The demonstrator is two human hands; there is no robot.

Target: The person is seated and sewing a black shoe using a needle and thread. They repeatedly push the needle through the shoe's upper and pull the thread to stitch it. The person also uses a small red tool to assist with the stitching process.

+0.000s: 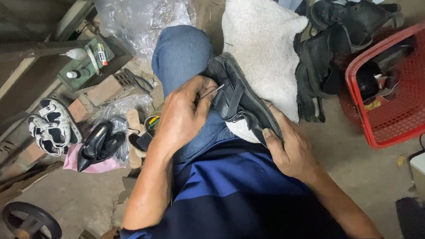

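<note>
I see the left hand pinching a thin metal needle against the black sandal. Right hand clamps the sandal's sole at 5 o'clock. Sandal lies on a white towel over the knee; red basket at 3 o'clock.

A black sandal lies on a cream towel, beside blue jeans and a red basket.

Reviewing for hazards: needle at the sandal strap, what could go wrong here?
1. The needle in the left hand points toward the right hand holding the black sandal; a slip could prick a finger.
2. The sandal rests on a white cloth over the knee; it may shift under pressure.
</note>
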